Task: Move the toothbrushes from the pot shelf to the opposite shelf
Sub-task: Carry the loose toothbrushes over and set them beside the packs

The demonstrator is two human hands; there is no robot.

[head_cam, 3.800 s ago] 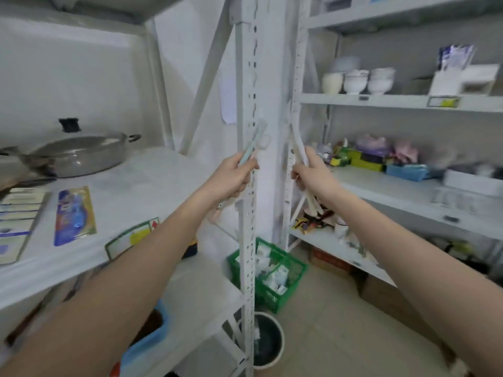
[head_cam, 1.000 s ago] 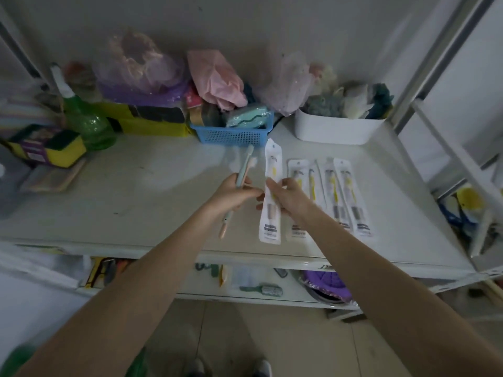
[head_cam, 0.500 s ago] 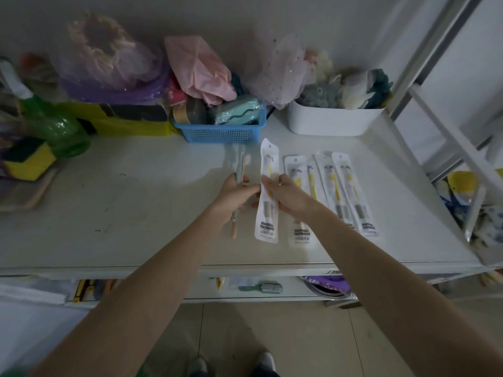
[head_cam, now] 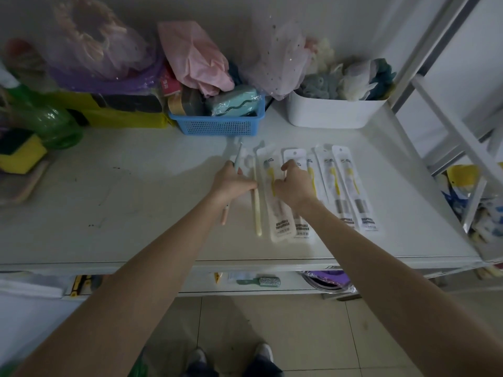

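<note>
Toothbrushes: four packaged [head_cam: 277, 197], two loose [head_cam: 256, 205]

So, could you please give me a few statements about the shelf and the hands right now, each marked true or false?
1. The left hand grips a loose toothbrush. True.
2. The blue basket stands right of the white bin. False: it stands left of it.
3. Packaged toothbrushes lie side by side on the shelf. True.
4. The right hand is lifting a package high above the shelf. False: it is low over the packages.
5. A yellowish loose toothbrush lies flat between the hands. True.
</note>
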